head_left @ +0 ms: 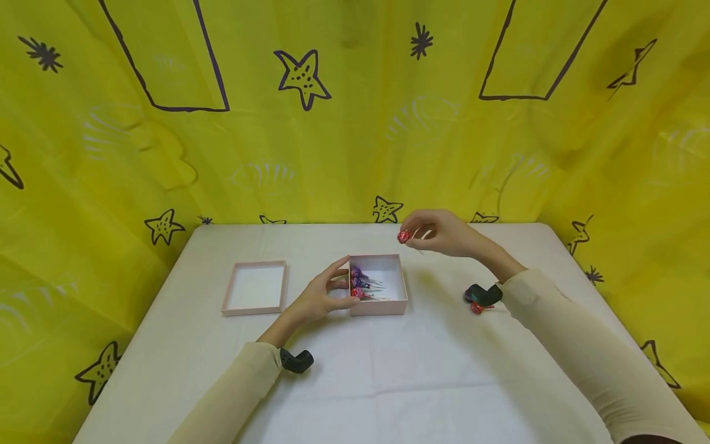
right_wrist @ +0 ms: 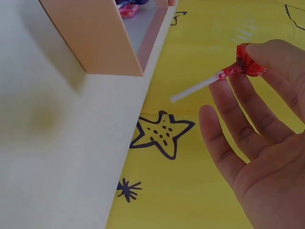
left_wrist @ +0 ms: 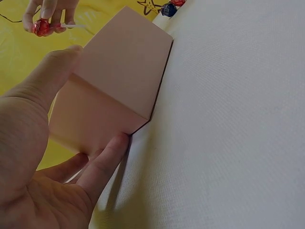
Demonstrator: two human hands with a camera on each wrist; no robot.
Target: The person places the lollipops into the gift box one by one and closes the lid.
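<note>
A small pink box (head_left: 395, 285) stands open on the white table (head_left: 388, 376), with several purple and red lollipops (head_left: 358, 283) along its left side. My left hand (head_left: 348, 283) grips the box's left wall, thumb at the front corner and fingers over the rim; the left wrist view shows the thumb (left_wrist: 45, 83) and a finger (left_wrist: 105, 162) against the box (left_wrist: 121, 76). Above the box's far right corner, my right hand (head_left: 409, 235) pinches a red lollipop (head_left: 403, 236) by its head. In the right wrist view, that lollipop (right_wrist: 247, 64) has its white stick (right_wrist: 195, 89) pointing toward the box (right_wrist: 95, 38).
The box's pink lid (head_left: 255, 288) lies upturned to the left. A loose red lollipop (head_left: 478, 308) lies on the table under my right wrist. A yellow cloth with stars (head_left: 355, 123) hangs behind and around the table.
</note>
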